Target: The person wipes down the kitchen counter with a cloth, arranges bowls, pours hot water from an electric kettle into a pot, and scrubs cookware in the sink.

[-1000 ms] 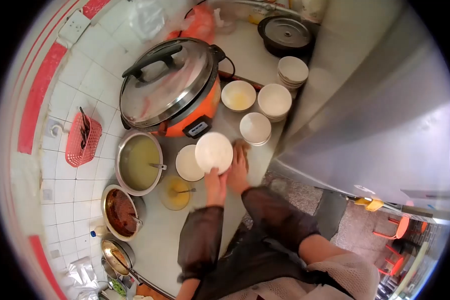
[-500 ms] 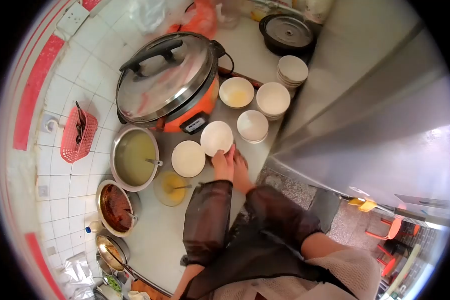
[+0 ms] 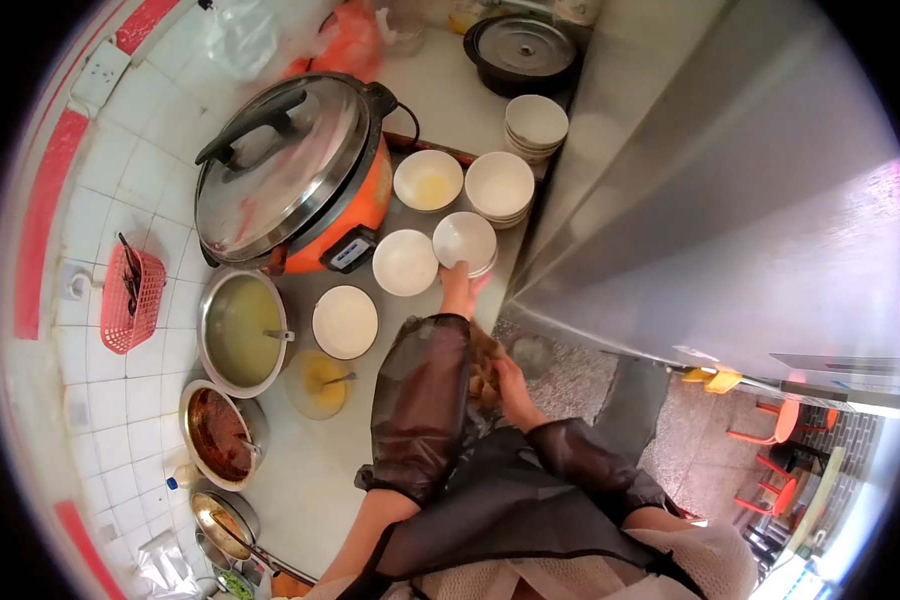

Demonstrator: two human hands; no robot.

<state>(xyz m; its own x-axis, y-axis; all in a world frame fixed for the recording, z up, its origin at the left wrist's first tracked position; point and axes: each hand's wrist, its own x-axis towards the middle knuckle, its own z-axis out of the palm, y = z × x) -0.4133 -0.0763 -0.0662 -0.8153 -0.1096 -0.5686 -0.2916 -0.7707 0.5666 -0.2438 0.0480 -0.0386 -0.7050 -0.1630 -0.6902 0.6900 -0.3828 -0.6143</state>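
Note:
My left hand (image 3: pixel 460 288) pinches the near rim of a white bowl (image 3: pixel 465 238), thumb inside; this bowl sits on a small stack. Close to my waist, my right hand (image 3: pixel 515 390) has its fingers curled beside a brown, crumpled-looking item (image 3: pixel 484 368). The left sleeve partly covers that item, and I cannot make out what it is. Left of the stack stand a single white bowl (image 3: pixel 405 263) and another white bowl (image 3: pixel 345 322). Behind them is a bowl with some yellow liquid (image 3: pixel 428 181). A clear bowl (image 3: pixel 320 385) holds yellow contents and a spoon.
An orange electric cooker (image 3: pixel 355 215) with a glass lid stands at the back left. Pots of pale green liquid (image 3: pixel 240 335) and dark red sauce (image 3: pixel 220 435) line the tiled wall. More bowl stacks (image 3: pixel 500 185) stand behind, beside a steel cabinet (image 3: pixel 710 230).
My left hand has left the single bowl and moved right to the stacked one. My right hand has drawn back toward my body. The view has shifted, so the counter sits further left.

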